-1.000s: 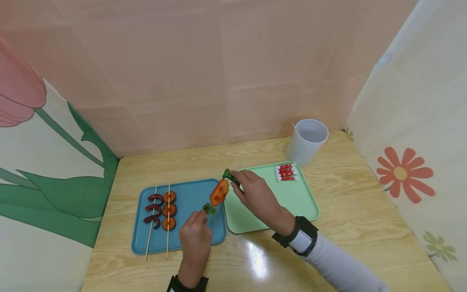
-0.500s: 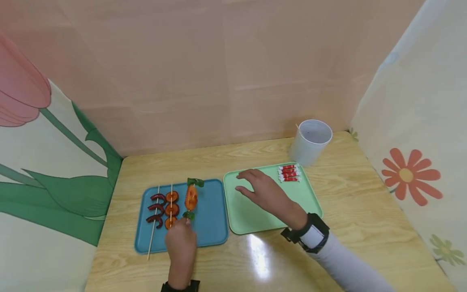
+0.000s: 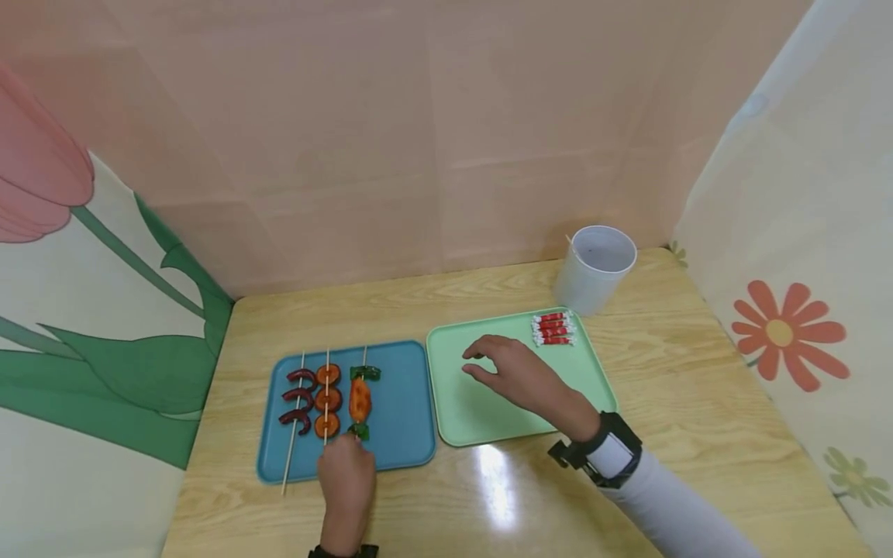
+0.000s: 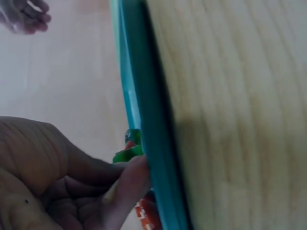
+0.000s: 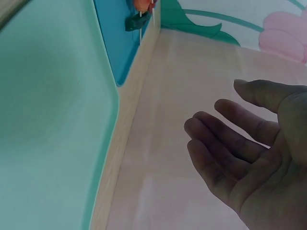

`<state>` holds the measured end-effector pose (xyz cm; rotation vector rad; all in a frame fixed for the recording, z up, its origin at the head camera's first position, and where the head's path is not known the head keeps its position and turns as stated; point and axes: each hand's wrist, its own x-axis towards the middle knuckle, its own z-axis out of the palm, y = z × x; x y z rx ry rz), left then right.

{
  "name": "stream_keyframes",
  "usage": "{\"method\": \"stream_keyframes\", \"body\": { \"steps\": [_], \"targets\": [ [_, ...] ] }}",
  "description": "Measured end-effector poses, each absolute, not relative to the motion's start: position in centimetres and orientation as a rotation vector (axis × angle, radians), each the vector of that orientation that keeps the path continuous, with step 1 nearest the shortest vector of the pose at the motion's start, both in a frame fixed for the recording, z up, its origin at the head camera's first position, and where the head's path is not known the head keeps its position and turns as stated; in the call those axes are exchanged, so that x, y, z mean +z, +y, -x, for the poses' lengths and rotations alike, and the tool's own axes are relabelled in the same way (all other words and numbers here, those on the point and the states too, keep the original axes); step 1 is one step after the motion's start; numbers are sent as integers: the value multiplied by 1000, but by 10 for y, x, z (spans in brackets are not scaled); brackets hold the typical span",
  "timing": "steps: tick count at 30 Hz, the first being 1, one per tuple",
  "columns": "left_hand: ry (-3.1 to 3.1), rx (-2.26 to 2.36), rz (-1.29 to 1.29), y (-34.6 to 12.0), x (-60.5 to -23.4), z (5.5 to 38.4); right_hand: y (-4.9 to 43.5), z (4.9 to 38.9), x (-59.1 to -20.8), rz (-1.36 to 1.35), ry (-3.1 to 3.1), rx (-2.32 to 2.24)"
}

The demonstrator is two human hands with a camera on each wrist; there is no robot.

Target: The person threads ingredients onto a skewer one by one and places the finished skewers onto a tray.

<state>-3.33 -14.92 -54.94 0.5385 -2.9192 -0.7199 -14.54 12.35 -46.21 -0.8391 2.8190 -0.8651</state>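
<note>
Wood grain streaks the pale desk [image 3: 687, 387], glossy where light glares off its front, against a creased pinkish wall [image 3: 314, 155]; side panels carry a printed tulip [image 3: 38, 178], left of the blue tray [image 3: 401, 411], and a red flower [image 3: 780, 333], far to that tray's right. At the blue tray's front edge, the left hand [image 3: 346, 474] points forward, thumb and finger pinching the near end of the meat skewer [image 3: 360, 399]. The right hand [image 3: 519, 376] hovers right of the blue tray, above the green tray [image 3: 449, 418], released, fingers loosely bent and thumb apart. The meat skewer lies within the blue tray, a shiny orange lump between crinkled green pieces; left of it lie round browned slices [image 3: 328, 399] and curled dark sausages [image 3: 298, 401], each on thin sticks. Right of the blue tray, red-wrapped rolls [image 3: 554, 328] with twisted pale ends sit near a smooth whitish bucket [image 3: 589, 285].
</note>
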Motion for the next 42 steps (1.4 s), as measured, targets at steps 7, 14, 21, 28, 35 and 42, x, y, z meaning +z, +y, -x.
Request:
{"method": "stream_keyframes", "body": {
  "steps": [7,14,21,28,35,42],
  "targets": [
    [-2998,-676,-589,-149,-543,36,134,149,-460,826,2859,-912],
    [-3048,-677,-642,-152,-543,37,155,163,-454,643,2981,-1037],
    [-3026,-613,-724,-152,-533,35,199,208,-446,176,3250,-1205],
    [-2763,-677,-670,-146,-526,32,240,268,-457,206,3409,-1040],
    [-2370,-802,-243,-137,-531,31,259,283,-467,433,3473,-1036],
    [-2248,-916,19,-133,-528,36,248,253,-418,595,3624,-1421]
  ]
}}
